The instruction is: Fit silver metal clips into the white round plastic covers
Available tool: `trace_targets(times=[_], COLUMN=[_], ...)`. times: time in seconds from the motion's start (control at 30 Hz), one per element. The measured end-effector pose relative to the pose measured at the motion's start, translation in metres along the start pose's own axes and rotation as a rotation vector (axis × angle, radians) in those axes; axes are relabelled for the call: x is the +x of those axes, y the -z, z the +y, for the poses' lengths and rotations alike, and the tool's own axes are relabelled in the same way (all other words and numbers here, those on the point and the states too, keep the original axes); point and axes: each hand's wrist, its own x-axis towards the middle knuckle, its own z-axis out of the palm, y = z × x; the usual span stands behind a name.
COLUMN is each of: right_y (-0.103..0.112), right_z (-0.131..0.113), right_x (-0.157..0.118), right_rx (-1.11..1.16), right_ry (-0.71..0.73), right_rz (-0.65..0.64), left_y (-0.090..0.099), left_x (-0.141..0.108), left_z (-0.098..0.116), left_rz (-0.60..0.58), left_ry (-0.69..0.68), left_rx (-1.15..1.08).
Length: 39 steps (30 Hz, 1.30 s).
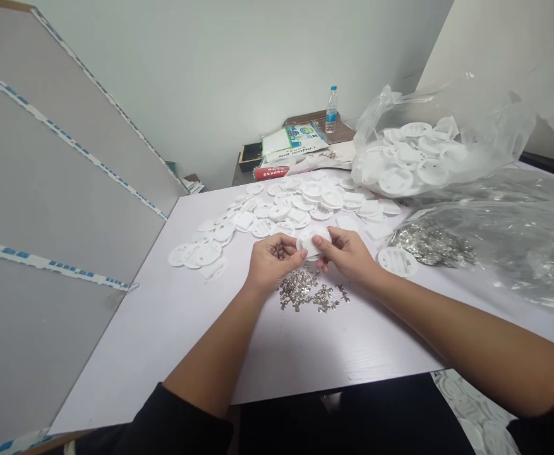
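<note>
A round white plastic disc (313,241) is held between my two hands, above the middle of the table. My left hand (277,256) pinches its left edge between thumb and curled fingers. On the disc's right side, my right hand (347,251) grips with the thumb on top and fingers underneath. Just below the hands lies a small heap of shiny metal clips (305,292) on the tabletop. Beyond them spreads a loose pile of similar white discs (300,202). Whether a clip is also between my fingers is too small to tell.
At the back right stands a clear plastic bag (485,145) full of white discs. Nearer lies a bag of metal clips (433,243), beside a single disc (397,261). A water bottle (331,110) and packets (293,139) are behind. A grey partition (68,202) borders the left.
</note>
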Motion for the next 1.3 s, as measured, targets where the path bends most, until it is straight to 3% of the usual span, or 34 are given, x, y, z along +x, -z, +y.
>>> trace_targets(times=[0.3,0.53,0.77,0.87,0.97,1.3], right_y=[-0.003,0.001,0.012,0.017,0.018,0.015], right_z=[0.003,0.001,0.005,0.009,0.014,0.020], right_x=[-0.004,-0.003,0.005,0.008,0.012,0.014], right_rx=[-0.180,-0.258,-0.323,-0.340,-0.335,-0.294], right_ry=[0.079,0.104,0.154,0.153,0.166,0.248], right_rz=[0.134,0.099,0.129,0.137,0.134,0.143], left_y=[-0.004,-0.004,0.006,0.008,0.005,-0.007], left_x=[0.000,-0.001,0.004,0.005,0.004,0.002], left_z=[0.003,0.001,-0.002,-0.001,-0.001,0.003], left_rz=[0.081,0.061,-0.037,-0.159,-0.258,-0.288], left_ry=[0.059,0.019,-0.041,-0.088,-0.013,0.054], left_rx=[0.124,0.223,0.549,0.846,1.019,1.106])
